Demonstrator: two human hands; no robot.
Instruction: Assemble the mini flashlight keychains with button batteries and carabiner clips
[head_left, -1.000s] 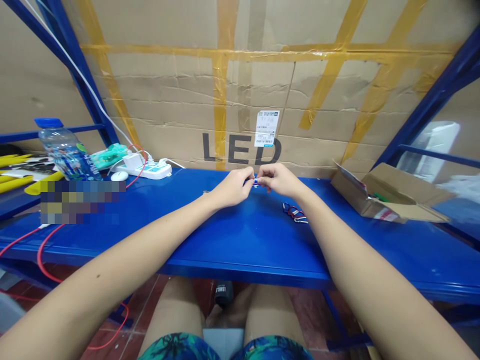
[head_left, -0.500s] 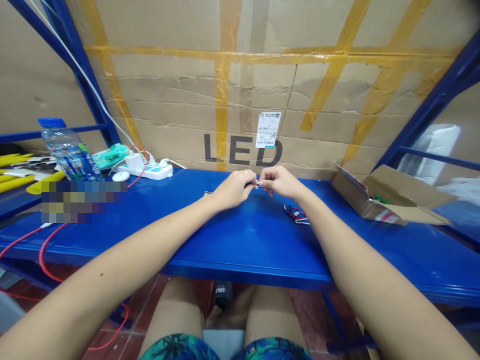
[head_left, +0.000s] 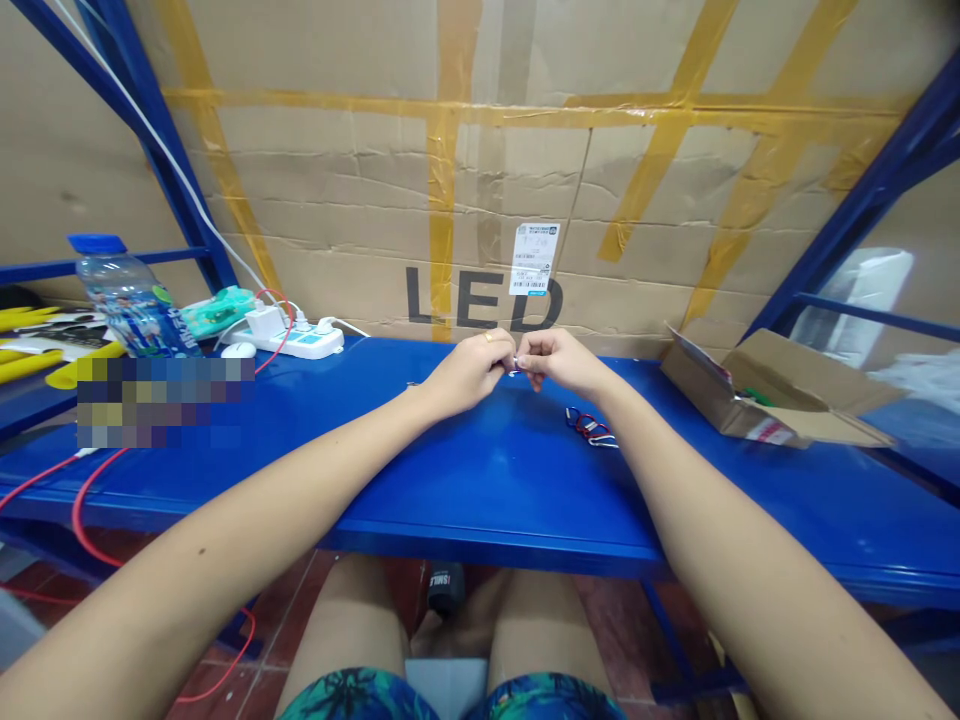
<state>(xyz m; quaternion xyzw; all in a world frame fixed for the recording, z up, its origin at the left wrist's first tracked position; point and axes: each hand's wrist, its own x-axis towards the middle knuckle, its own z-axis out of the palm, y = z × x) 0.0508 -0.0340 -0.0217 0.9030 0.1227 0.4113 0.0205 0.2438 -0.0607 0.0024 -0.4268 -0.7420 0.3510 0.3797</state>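
Two hands on one tiny metal part (head_left: 516,367): left hand (head_left: 466,374) and right hand (head_left: 561,362) both pinch it above the blue shelf (head_left: 465,470), small clips (head_left: 589,426) nearby.

Storeroom: blue steel racking (head_left: 517,480), taped cartons (head_left: 480,180)

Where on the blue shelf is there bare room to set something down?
Bare: the front middle of the shelf, and the stretch between the clips and the carton. Crowded: the back left, with power strip, mouse, bottle and red cable. Left hand and right hand pinch a small part.
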